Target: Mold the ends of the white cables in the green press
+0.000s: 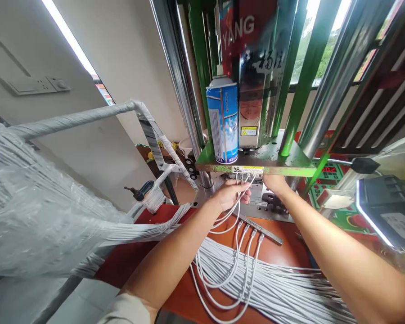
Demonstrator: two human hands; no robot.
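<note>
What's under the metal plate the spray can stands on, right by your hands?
Under the metal plate, white cables rise through the left hand; the right hand reaches in beside them. The plate and hands cover the cable tips and the right fingers.

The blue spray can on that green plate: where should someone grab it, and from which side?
Wrap the fingers around the middle of the blue spray can, coming from the front. Its body is an upright cylinder near the green plate's front edge, with a chrome column to its left and metal housing to its right, so the front looks open.
</note>
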